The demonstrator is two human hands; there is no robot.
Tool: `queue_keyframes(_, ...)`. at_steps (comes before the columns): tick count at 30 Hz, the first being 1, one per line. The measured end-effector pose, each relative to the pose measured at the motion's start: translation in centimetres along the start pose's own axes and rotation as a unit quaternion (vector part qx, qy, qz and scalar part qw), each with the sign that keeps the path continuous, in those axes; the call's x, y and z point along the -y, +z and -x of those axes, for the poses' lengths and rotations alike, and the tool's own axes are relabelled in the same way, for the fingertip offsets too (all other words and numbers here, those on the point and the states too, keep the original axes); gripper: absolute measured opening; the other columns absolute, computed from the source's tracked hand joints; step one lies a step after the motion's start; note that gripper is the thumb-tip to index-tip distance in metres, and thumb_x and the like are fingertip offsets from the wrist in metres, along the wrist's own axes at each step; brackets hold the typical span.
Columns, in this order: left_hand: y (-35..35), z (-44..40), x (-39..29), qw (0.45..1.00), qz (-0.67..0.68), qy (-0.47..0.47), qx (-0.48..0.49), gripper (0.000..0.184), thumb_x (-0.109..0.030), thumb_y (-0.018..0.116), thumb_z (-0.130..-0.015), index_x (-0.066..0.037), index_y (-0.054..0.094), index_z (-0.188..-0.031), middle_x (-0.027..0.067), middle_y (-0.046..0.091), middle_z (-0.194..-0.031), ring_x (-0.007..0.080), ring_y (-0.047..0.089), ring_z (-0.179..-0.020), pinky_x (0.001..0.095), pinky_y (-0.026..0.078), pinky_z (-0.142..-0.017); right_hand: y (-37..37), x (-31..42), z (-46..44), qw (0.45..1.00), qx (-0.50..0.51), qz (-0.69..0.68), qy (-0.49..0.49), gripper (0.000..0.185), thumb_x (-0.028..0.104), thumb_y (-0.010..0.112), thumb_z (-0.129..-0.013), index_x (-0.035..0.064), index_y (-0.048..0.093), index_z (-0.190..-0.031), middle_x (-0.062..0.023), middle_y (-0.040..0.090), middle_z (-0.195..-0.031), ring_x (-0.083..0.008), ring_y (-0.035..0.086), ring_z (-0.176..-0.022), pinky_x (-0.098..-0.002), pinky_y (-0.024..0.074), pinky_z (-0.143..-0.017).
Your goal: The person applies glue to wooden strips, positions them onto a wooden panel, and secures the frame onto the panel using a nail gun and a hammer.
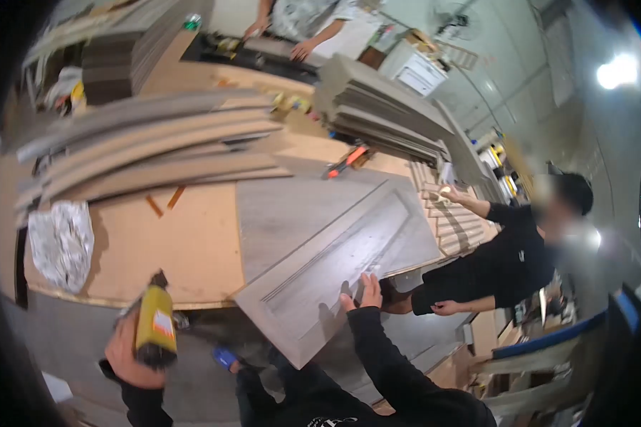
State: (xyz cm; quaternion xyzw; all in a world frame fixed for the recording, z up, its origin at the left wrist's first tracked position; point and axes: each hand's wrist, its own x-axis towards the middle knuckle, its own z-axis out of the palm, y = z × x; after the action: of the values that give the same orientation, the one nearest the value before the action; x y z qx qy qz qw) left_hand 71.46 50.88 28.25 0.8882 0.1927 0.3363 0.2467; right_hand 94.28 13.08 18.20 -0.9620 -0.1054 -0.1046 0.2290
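Observation:
My left hand (129, 352) is wrapped round a yellow tool (156, 320) with black ends, a narrow dark tip and an orange-and-white label. Its exact kind is unclear. The tool is above the floor, near the table's front edge. My right hand (363, 292) is open, thumb and fingers apart, at the near edge of a grey framed cabinet door (320, 277). Its fingertips seem to lie on the door's face. The door rests aslant on the worktable, one corner jutting past the front edge.
Stacked grey panels (149, 146) stand at the left, and more panels (384, 107) lie at the back. Crumpled plastic (62, 245) lies at the left edge. Orange-handled pliers (347, 162) lie beyond the door. A co-worker (513, 249) stands at the right; another person's hands (305, 48) work opposite.

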Motion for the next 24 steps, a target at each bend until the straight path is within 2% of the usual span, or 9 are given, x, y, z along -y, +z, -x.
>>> queue_keyframes(1,0.8,-0.9,1.6,0.994,-0.078,0.069,-0.011,0.045,-0.009,0.065,-0.062,0.003,0.052,-0.104,0.0211,0.058,-0.09,0.0357,0.057,-0.081,0.0387,0.046,-0.067,0.3,-0.5,-0.1,1.0,0.003,0.009,0.022,0.081,0.042,0.071,-0.06,0.009,0.037,-0.125,-0.0191,0.027,-0.133,-0.035,0.026,-0.123,-0.052,0.0195,-0.099)
queue_keyframes(7,10.1,-8.9,7.5,0.935,-0.273,-0.084,0.212,0.051,-0.011,0.063,-0.064,-0.004,0.045,-0.111,0.0161,0.051,-0.087,0.0349,0.054,-0.081,0.0435,0.044,-0.068,0.3,1.6,-0.1,0.993,-0.029,0.045,0.103,0.086,0.044,0.072,-0.058,0.0091,0.034,-0.127,-0.0173,0.028,-0.132,-0.0324,0.024,-0.125,-0.0526,0.0188,-0.099)
queue_keyframes(9,17.3,-7.1,16.7,0.909,-0.406,0.025,0.088,0.066,-0.024,0.069,-0.056,-0.005,0.044,-0.115,0.0127,0.046,-0.103,0.0273,0.049,-0.094,0.0386,0.039,-0.077,0.6,0.7,-0.4,0.992,-0.079,0.052,0.086,0.084,0.045,0.074,-0.055,0.0065,0.039,-0.121,-0.0185,0.034,-0.126,-0.0326,0.03,-0.12,-0.0503,0.0258,-0.095)
queue_keyframes(11,9.5,-8.5,3.3,0.927,-0.304,-0.024,0.218,0.068,-0.035,0.069,-0.058,-0.007,0.047,-0.116,0.0156,0.044,-0.107,0.0299,0.042,-0.103,0.0437,0.034,-0.083,0.1,0.2,-0.6,0.987,-0.055,0.013,0.153,0.081,0.044,0.075,-0.053,0.0071,0.041,-0.117,-0.0182,0.034,-0.127,-0.0318,0.03,-0.121,-0.0518,0.0245,-0.096)
queue_keyframes(13,11.4,-5.2,3.1,0.946,-0.292,0.085,0.115,0.056,-0.037,0.066,-0.063,-0.009,0.052,-0.11,0.0158,0.046,-0.106,0.033,0.044,-0.101,0.0444,0.037,-0.079,0.0,-0.6,-0.5,0.979,-0.041,-0.022,0.199,0.086,0.043,0.074,-0.055,0.008,0.037,-0.124,-0.0139,0.029,-0.134,-0.0278,0.025,-0.126,-0.0516,0.0203,-0.1)
queue_keyframes(14,11.1,-5.7,-0.3,0.907,-0.258,-0.021,0.333,0.047,-0.033,0.064,-0.067,-0.009,0.056,-0.107,0.0178,0.049,-0.1,0.0342,0.047,-0.096,0.0452,0.039,-0.078,1.0,-2.2,-0.5,0.981,-0.054,-0.018,0.183,0.087,0.044,0.073,-0.056,0.0077,0.036,-0.125,-0.0148,0.035,-0.131,-0.0294,0.03,-0.123,-0.0489,0.0261,-0.097)
queue_keyframes(15,13.0,-2.5,0.4,0.97,-0.1,0.1,0.198,0.038,-0.031,0.061,-0.071,-0.01,0.059,-0.103,0.0182,0.052,-0.084,0.0336,0.051,-0.084,0.044,0.042,-0.074,0.5,-2.1,-0.6,0.98,-0.042,-0.02,0.192,0.088,0.043,0.074,-0.056,0.0076,0.034,-0.127,-0.0142,0.035,-0.131,-0.0294,0.03,-0.123,-0.0483,0.026,-0.098)
queue_keyframes(17,14.8,0.0,-2.5,0.965,-0.039,-0.02,0.26,0.028,-0.026,0.058,-0.074,-0.011,0.062,-0.098,0.0171,0.051,-0.075,0.0326,0.053,-0.074,0.0419,0.044,-0.069,-0.6,-1.8,-0.2,0.979,-0.018,-0.027,0.202,0.091,0.042,0.073,-0.057,0.0072,0.031,-0.129,-0.0132,0.034,-0.133,-0.0293,0.029,-0.123,-0.0475,0.0247,-0.099)
queue_keyframes(24,17.4,4.1,-4.2,0.973,0.118,-0.131,0.151,0.019,-0.016,0.06,-0.076,-0.007,0.066,-0.091,0.0161,0.059,-0.078,0.0253,0.058,-0.072,0.0323,0.046,-0.069,-2.7,-3.6,-1.0,0.968,0.056,-0.084,0.228,0.093,0.039,0.073,-0.06,0.0063,0.025,-0.133,-0.0122,0.033,-0.134,-0.0302,0.029,-0.123,-0.0471,0.0237,-0.099)
